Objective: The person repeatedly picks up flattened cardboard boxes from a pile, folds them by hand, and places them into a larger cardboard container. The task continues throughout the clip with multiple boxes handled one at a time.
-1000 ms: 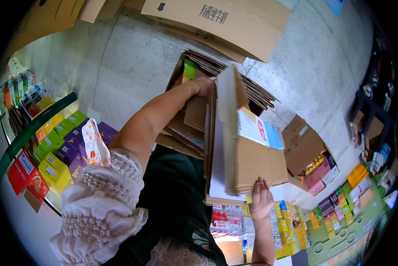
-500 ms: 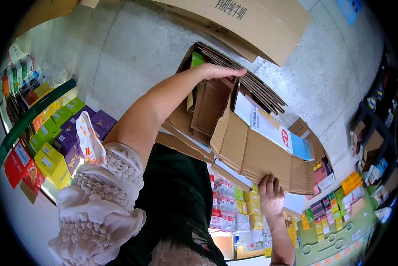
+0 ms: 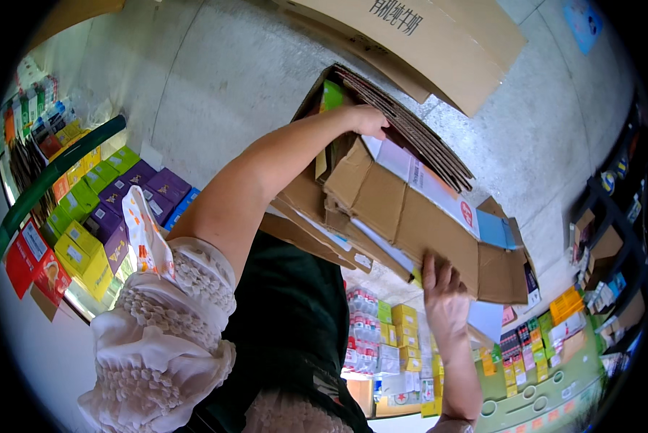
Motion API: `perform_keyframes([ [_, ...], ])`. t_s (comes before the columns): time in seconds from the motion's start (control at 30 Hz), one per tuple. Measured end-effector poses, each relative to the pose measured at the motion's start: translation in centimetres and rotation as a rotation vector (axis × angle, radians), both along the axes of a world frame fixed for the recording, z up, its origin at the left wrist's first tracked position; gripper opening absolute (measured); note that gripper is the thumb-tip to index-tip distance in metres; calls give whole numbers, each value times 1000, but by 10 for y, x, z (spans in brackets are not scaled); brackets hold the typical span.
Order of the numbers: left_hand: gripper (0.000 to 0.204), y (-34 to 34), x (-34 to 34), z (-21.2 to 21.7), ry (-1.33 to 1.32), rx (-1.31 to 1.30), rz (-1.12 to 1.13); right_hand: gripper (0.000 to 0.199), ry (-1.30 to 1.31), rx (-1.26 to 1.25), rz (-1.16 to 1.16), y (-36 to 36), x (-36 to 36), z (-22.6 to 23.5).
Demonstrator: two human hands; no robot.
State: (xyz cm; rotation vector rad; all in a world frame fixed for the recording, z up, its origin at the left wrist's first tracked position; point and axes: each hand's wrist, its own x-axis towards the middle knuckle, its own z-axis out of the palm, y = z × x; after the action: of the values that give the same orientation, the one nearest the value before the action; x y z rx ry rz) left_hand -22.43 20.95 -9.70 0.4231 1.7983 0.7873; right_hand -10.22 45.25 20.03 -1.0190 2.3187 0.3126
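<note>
A flattened brown carton (image 3: 431,225) with a white and blue printed panel leans among other folded cardboard in front of me. My left hand (image 3: 369,121) closes on its upper edge, knuckles up, beside a stack of folded cardboard sheets (image 3: 410,130). Its thumb and inner fingers are mostly hidden. Down at the carton's near edge, my right hand (image 3: 445,294) grips the board with bent fingers, the thumb out of sight. More folded cardboard (image 3: 302,189) lies under my left forearm, and a bit of green packaging (image 3: 331,95) shows by the left hand.
A large brown carton (image 3: 454,43) lies on the grey tiled floor (image 3: 223,79) beyond. Green, purple and yellow boxes (image 3: 85,252) stand on the left by a dark green rail (image 3: 57,184). Packed bottles (image 3: 362,332) are below, a black rack (image 3: 612,216) at right.
The carton's left end has dropped toward me and its right end has shifted right. My left hand has curled its outstretched fingers in. My right hand has moved slightly up the board.
</note>
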Motion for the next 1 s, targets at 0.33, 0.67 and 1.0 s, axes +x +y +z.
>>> perform_keyframes([
  [0.33,44,-53,-17,42,-284,4,61,28,-139,12,-106,-66,-76,-76],
  [0.67,40,-112,82,133,168,132,452,32,-384,400,-270,-143,-119,-214],
  [1.0,51,-66,127,195,420,74,299,77,-182,236,-366,-31,-127,-71],
])
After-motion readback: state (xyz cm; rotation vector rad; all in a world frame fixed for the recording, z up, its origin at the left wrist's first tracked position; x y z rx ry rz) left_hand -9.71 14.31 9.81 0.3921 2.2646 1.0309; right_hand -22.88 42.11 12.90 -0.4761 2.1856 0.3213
